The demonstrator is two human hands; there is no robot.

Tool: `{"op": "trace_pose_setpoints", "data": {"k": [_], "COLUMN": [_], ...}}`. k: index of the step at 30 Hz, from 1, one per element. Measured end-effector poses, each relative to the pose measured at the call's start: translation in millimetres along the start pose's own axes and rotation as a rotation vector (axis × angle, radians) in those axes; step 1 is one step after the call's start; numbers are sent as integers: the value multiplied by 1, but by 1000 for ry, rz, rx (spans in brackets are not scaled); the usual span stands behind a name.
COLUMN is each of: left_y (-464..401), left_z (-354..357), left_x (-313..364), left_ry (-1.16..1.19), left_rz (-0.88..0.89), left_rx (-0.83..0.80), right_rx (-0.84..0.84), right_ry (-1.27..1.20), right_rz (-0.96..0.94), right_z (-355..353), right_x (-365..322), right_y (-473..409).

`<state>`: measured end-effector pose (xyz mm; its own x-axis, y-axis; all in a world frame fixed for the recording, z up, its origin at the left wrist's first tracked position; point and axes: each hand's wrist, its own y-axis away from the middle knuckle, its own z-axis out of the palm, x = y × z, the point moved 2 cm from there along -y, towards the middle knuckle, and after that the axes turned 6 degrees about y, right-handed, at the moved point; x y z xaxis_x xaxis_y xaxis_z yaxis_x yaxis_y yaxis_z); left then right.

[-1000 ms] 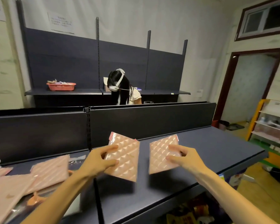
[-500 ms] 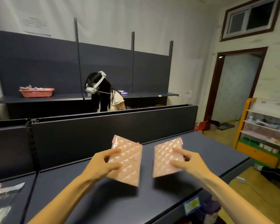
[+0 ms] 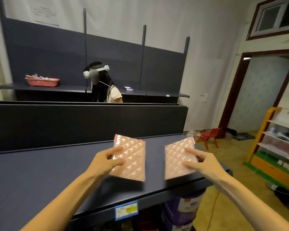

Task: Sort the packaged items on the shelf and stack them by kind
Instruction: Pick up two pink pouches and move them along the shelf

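Observation:
Two flat pink quilted packages in clear wrap hover just above the dark blue shelf (image 3: pixel 40 177). My left hand (image 3: pixel 105 162) grips the left package (image 3: pixel 133 159) by its left edge, thumb on top. My right hand (image 3: pixel 203 162) grips the right package (image 3: pixel 178 157) by its right edge, thumb on top. The packages are side by side, a narrow gap apart, near the shelf's right end. Their undersides are hidden.
A dark back panel (image 3: pixel 73 124) stands behind the shelf. Beyond it a person with a headset (image 3: pixel 100 84) stands at another shelf with a red basket (image 3: pixel 42 81). A red chair (image 3: pixel 210 135) and a yellow rack (image 3: pixel 277 147) stand at right on the floor.
My view and both hands have swung right along the shelf, carrying the two packages. The pile of pink packages at the left has left the view.

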<state>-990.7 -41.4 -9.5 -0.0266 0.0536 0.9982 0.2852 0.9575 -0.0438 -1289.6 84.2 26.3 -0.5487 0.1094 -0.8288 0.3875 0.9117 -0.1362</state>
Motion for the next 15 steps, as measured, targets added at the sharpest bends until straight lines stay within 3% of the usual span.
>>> {"op": "trace_pose_setpoints", "data": {"k": [15], "left_y": [-91], "left_z": [120], "left_x": [-1], "left_ry": [4], "left_rz": [-14], "left_rx": [7], "right_rx": [-86], "right_ry": [60], "right_rz": [-35], "right_z": [-63], "right_x": [79], "right_y": [-112]}}
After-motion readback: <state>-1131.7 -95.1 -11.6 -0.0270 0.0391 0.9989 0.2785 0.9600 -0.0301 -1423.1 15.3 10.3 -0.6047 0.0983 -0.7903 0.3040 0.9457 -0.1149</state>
